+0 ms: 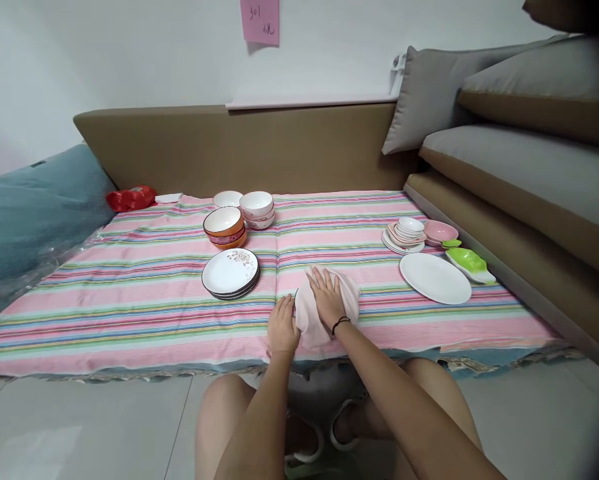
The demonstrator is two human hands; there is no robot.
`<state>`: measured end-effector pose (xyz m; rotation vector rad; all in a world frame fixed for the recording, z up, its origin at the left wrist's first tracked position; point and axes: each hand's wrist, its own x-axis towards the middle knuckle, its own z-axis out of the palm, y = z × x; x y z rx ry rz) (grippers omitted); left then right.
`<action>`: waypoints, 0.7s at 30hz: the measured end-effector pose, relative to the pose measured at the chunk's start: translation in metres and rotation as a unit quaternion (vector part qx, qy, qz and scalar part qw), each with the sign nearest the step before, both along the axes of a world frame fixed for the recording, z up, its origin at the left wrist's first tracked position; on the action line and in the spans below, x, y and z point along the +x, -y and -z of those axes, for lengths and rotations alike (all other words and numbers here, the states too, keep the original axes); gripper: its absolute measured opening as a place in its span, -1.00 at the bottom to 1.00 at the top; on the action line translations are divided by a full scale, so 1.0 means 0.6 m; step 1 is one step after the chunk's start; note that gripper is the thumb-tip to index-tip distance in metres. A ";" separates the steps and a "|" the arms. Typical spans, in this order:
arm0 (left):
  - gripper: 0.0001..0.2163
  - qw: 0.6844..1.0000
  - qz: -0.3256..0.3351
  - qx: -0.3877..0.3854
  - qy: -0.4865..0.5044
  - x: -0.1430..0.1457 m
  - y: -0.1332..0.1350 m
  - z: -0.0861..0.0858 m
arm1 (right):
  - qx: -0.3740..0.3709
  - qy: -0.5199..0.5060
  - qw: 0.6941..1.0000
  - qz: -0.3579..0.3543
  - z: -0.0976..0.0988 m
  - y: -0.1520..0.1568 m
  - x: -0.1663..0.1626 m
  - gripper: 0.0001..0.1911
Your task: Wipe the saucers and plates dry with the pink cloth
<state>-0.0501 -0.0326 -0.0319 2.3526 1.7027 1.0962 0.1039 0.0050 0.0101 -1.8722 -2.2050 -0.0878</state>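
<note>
A pale pink cloth lies draped over a plate, of which only a bit of dark rim shows at the left. My right hand presses flat on the cloth with its fingers spread, and a dark band circles that wrist. At the plate's left edge, my left hand grips the rim, its thumb beside the cloth. Left of my hands is a stack of white plates with dark rims and a floral print. Behind it stand orange-sided bowls and white bowls, stacked.
To the right lie a white oval plate, a green dish, pink bowls and small white dishes stacked on saucers. Grey-brown cushions rise at the right. A red bundle sits back left on the striped cloth.
</note>
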 end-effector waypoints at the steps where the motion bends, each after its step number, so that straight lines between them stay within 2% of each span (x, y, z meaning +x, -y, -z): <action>1: -0.53 1.000 -0.001 -0.003 0.002 0.000 0.001 -0.001 | -0.003 -0.002 1.000 0.003 0.000 -0.004 0.000 -0.47; 7: -0.52 1.000 -0.004 -0.013 -0.001 0.002 0.004 -0.006 | -0.016 -0.009 1.000 0.015 -0.005 -0.022 0.000 -0.55; 14: -0.52 1.000 -0.005 -0.009 -0.003 0.003 0.003 -0.001 | -0.054 -0.013 0.998 -0.001 -0.009 -0.035 0.006 -0.53; 17: -0.52 1.000 -0.004 -0.002 -0.003 0.002 0.001 -0.001 | -0.047 -0.001 0.999 -0.005 -0.008 -0.024 0.003 -0.48; 21: -0.57 1.000 0.003 0.001 -0.004 0.000 -0.002 0.000 | -0.040 0.015 0.999 -0.001 -0.003 0.020 -0.002 -0.40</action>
